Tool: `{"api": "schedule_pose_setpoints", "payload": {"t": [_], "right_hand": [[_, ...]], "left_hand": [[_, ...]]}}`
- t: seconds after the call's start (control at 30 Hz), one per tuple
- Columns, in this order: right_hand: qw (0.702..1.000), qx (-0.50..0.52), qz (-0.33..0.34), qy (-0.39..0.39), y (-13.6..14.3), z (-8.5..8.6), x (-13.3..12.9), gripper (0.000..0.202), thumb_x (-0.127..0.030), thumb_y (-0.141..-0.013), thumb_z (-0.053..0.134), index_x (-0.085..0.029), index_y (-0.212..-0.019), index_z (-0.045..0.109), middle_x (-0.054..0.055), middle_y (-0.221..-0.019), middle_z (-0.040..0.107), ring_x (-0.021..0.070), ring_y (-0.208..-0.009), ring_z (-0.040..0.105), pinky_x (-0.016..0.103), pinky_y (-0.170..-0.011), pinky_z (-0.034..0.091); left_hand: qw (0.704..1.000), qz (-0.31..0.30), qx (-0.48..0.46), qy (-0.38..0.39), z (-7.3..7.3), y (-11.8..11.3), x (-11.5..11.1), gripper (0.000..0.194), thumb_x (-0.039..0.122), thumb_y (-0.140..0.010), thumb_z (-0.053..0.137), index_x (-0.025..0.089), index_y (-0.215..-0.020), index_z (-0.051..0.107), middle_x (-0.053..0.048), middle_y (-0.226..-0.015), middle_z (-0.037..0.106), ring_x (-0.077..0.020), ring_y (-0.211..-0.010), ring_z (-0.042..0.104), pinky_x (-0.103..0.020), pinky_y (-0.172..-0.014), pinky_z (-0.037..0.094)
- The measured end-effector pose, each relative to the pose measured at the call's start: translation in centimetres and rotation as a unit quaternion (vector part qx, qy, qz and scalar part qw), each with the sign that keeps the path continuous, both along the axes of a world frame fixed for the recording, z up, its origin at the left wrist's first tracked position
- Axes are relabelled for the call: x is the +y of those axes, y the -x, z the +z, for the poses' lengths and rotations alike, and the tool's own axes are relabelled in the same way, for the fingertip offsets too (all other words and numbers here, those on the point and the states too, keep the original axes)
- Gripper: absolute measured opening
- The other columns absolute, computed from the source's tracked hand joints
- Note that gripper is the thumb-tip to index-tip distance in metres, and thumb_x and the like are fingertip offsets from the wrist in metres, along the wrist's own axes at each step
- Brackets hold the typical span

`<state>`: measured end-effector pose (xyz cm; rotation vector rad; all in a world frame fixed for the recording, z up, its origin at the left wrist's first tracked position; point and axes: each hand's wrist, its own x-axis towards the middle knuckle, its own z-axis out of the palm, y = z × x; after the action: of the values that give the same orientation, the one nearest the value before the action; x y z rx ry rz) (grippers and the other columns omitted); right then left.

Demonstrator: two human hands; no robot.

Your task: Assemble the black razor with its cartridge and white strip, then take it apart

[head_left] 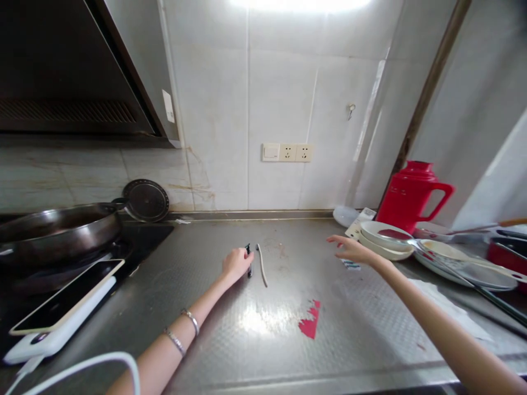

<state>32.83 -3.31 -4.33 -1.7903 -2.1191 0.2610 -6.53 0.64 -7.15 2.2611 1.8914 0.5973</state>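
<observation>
My left hand (235, 264), with two bracelets on its wrist, is closed on a slim black object (250, 270) at the middle of the metal counter. Its kind cannot be made out, since my fingers cover part of it. Just to the right of it lies a thin whitish stick-like piece (262, 267) with a dark upper end. My right hand (351, 250) is held over the counter to the right, fingers stretched and apart, holding nothing. Partly hidden beneath it is a small printed packet (351, 265). A torn red scrap (310, 321) lies nearer to me, between both arms.
On the left, a pan (61, 227) stands on the stove, near a phone (69, 296) resting on a white device (61, 326) with a cable. Stacked bowls (387, 252), plates (489, 274) and a red thermos jug (405, 197) crowd the right. Tiled wall (218, 109) rises behind.
</observation>
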Motion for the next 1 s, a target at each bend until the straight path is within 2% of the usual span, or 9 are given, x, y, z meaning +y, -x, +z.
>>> {"api": "schedule_pose_setpoints", "payload": {"t": [0.1, 0.23, 0.4, 0.57, 0.73, 0.87, 1.0], "right_hand": [[0.996, 0.010, -0.040, 0.075, -3.1, -0.7, -1.0, 0.062, -0.009, -0.061, 0.054, -0.013, -0.122, 0.049, 0.012, -0.122, 0.055, 0.0176, -0.093, 0.057, 0.022, -0.079, 0.042], [0.990, 0.025, -0.058, 0.125, -4.8, -1.2, -1.9, 0.064, -0.009, -0.058, 0.057, -0.016, -0.121, 0.051, 0.011, -0.122, 0.056, 0.0193, -0.098, 0.057, 0.022, -0.079, 0.042], [0.988, 0.035, -0.062, 0.138, -5.5, -1.6, -2.0, 0.064, -0.010, -0.057, 0.058, -0.016, -0.121, 0.051, 0.011, -0.116, 0.059, 0.0203, -0.097, 0.058, 0.024, -0.079, 0.043], [0.994, 0.010, -0.024, 0.107, -6.3, -2.3, -1.2, 0.064, -0.020, -0.059, 0.060, -0.016, -0.122, 0.048, 0.010, -0.111, 0.062, 0.0217, -0.096, 0.057, 0.028, -0.081, 0.044], [0.996, -0.013, 0.006, 0.086, -5.5, -2.3, -0.5, 0.064, -0.028, -0.062, 0.059, -0.016, -0.123, 0.045, 0.010, -0.103, 0.064, 0.0227, -0.091, 0.059, 0.032, -0.083, 0.044], [0.994, 0.026, 0.012, 0.101, -5.3, -2.3, -0.2, 0.066, -0.033, -0.061, 0.061, -0.016, -0.123, 0.046, 0.011, -0.110, 0.062, 0.0247, -0.099, 0.057, 0.034, -0.087, 0.044], [0.988, 0.054, 0.008, 0.145, -5.9, -2.4, -0.5, 0.070, -0.029, -0.054, 0.065, -0.018, -0.121, 0.049, 0.010, -0.111, 0.062, 0.0261, -0.101, 0.056, 0.034, -0.085, 0.045]], "left_hand": [[1.000, -0.003, -0.010, -0.003, 0.2, 0.2, 0.3, 0.041, 0.048, -0.082, 0.038, 0.019, -0.067, 0.063, -0.006, -0.073, 0.067, -0.0185, -0.070, 0.061, -0.024, -0.055, 0.033], [1.000, 0.004, -0.015, 0.003, 0.2, 0.6, 0.6, 0.041, 0.048, -0.082, 0.037, 0.020, -0.067, 0.063, -0.006, -0.071, 0.066, -0.0177, -0.068, 0.059, -0.024, -0.055, 0.032], [1.000, -0.003, -0.022, 0.004, -0.2, 0.7, 1.0, 0.040, 0.046, -0.082, 0.038, 0.019, -0.064, 0.061, -0.005, -0.069, 0.065, -0.0163, -0.065, 0.058, -0.023, -0.053, 0.029], [1.000, -0.005, -0.023, 0.002, -0.5, 0.8, 1.1, 0.040, 0.045, -0.082, 0.037, 0.018, -0.066, 0.063, -0.005, -0.070, 0.066, -0.0164, -0.065, 0.057, -0.023, -0.054, 0.029], [1.000, -0.003, -0.026, 0.015, -0.5, 0.9, 1.1, 0.040, 0.044, -0.082, 0.038, 0.017, -0.067, 0.064, -0.006, -0.070, 0.066, -0.0164, -0.065, 0.058, -0.023, -0.054, 0.029], [1.000, -0.001, -0.028, 0.014, -0.4, 1.0, 1.1, 0.040, 0.044, -0.083, 0.038, 0.017, -0.068, 0.064, -0.006, -0.072, 0.066, -0.0162, -0.066, 0.058, -0.023, -0.054, 0.030], [1.000, -0.004, -0.026, 0.016, -0.3, 1.0, 1.1, 0.040, 0.043, -0.083, 0.038, 0.017, -0.068, 0.064, -0.007, -0.072, 0.067, -0.0166, -0.067, 0.059, -0.023, -0.054, 0.030]]}}
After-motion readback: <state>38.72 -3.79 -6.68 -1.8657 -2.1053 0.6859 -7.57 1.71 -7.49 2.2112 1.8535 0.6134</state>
